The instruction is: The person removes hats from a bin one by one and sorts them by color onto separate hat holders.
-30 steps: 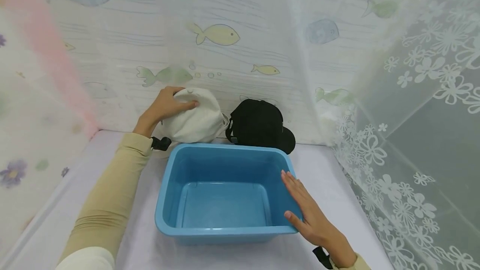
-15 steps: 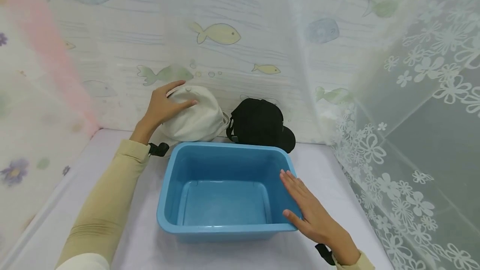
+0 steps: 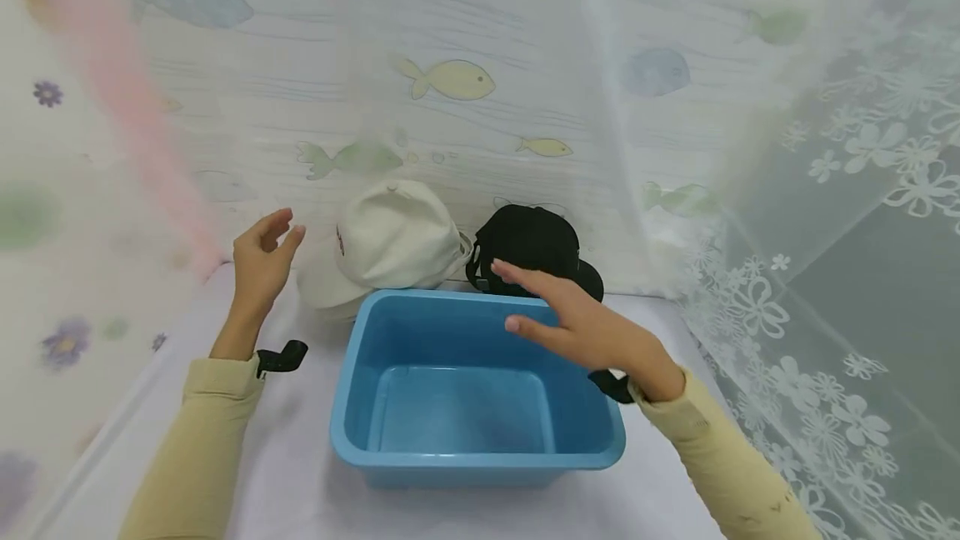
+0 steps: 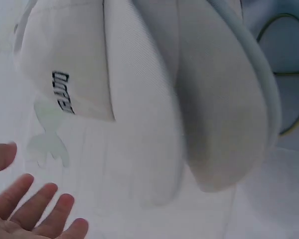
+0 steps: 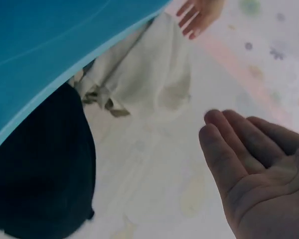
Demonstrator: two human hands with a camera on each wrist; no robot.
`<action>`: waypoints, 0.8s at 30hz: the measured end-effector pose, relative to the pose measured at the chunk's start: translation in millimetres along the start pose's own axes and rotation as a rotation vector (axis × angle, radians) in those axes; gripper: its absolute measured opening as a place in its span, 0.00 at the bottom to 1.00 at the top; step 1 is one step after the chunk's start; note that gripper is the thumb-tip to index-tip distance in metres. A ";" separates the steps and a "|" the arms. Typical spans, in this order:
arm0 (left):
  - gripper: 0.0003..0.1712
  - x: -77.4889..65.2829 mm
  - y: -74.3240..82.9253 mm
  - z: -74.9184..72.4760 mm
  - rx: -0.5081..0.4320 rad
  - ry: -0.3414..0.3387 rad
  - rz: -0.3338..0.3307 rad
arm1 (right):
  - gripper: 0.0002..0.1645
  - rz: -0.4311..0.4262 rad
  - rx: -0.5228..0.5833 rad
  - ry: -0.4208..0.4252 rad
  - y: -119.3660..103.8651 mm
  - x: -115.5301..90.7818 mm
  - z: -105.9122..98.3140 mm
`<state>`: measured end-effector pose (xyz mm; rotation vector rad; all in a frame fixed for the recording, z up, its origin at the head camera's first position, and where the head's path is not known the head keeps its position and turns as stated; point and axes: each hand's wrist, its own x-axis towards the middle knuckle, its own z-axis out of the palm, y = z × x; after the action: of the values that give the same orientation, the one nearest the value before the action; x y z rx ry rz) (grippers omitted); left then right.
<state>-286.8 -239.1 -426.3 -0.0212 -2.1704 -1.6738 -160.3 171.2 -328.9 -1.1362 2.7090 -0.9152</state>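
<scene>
A white baseball cap (image 3: 397, 236) sits behind the blue plastic basin (image 3: 480, 462), its brim toward the left. Dark lettering shows on its front in the left wrist view, where two pale brim-like flaps (image 4: 144, 114) hang side by side. My left hand (image 3: 262, 261) is left of the cap, fingers loosely bent, holding nothing. To the right of the white cap rests a black baseball cap (image 3: 525, 244), brim to the right, partly covered by my right hand (image 3: 585, 319). That hand hovers over the basin's right side with fingers straight. Nothing lies inside the basin.
The basin stands on a white cloth (image 3: 300, 457). Behind the caps hangs a pale curtain (image 3: 465, 140) printed with fish. A sheer flowered curtain (image 3: 817, 332) borders the right side, and a flowered cloth (image 3: 90, 290) the left.
My left hand has let go of the white cap and moved left and down. My right hand has left the basin's right rim and moved up and inward. The view has shifted slightly.
</scene>
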 end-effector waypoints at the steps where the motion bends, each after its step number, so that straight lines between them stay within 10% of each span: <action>1: 0.30 -2.8 -4.6 -3.6 -0.005 0.008 -0.049 | 0.40 -0.008 0.029 0.004 3.4 13.6 -1.2; 7: 0.35 -14.9 -27.4 -16.7 -0.133 -0.071 -0.327 | 0.38 0.117 0.187 0.046 30.4 81.5 8.6; 13: 0.46 -23.5 -48.9 -24.9 -0.478 -0.167 -0.535 | 0.39 0.285 0.279 0.033 56.5 129.2 27.4; 24: 0.44 -34.8 -69.3 -16.4 -0.677 -0.291 -0.617 | 0.36 0.471 0.397 0.159 71.0 160.0 37.8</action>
<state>-267.2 -266.2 -498.1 0.2538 -1.7723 -2.8506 -310.6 84.5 -372.7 -0.3461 2.5554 -1.4024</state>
